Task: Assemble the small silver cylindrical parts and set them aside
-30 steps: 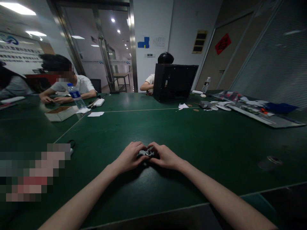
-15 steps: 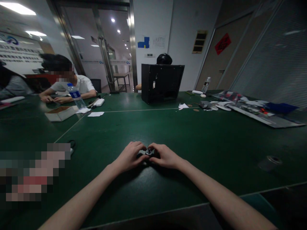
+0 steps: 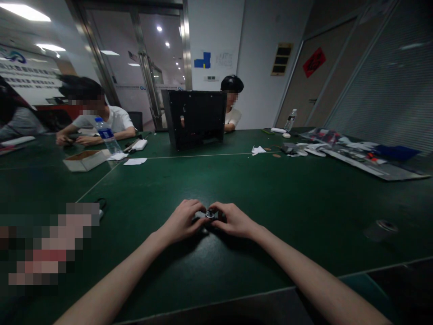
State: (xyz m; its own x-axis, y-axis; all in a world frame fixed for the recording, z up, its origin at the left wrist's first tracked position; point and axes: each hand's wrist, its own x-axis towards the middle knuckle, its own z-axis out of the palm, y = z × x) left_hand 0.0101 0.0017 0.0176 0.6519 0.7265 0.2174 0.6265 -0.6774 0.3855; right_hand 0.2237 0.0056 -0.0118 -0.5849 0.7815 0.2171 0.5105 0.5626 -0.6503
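Both of my hands meet near the middle of the green table (image 3: 203, 180). Between their fingertips is a small round black-and-silver part (image 3: 210, 215), its open end facing up; fingers hide much of it. My left hand (image 3: 187, 220) grips it from the left, thumb and fingers curled. From the other side, my right hand (image 3: 233, 220) closes thumb and fingers on the same part. A small shiny bit shows at the table just below the fingertips, too small to name.
A dark cylinder with a metal rim (image 3: 382, 230) stands at right. Farther back are a black box-like case (image 3: 196, 117), a water bottle (image 3: 107, 137), a white tray (image 3: 84, 161) and a board with scraps (image 3: 365, 158). Other people sit across the table.
The black case at the back has shifted left, uncovering more of the person behind it. My hands stay in place around the small part; the right thumb has moved slightly.
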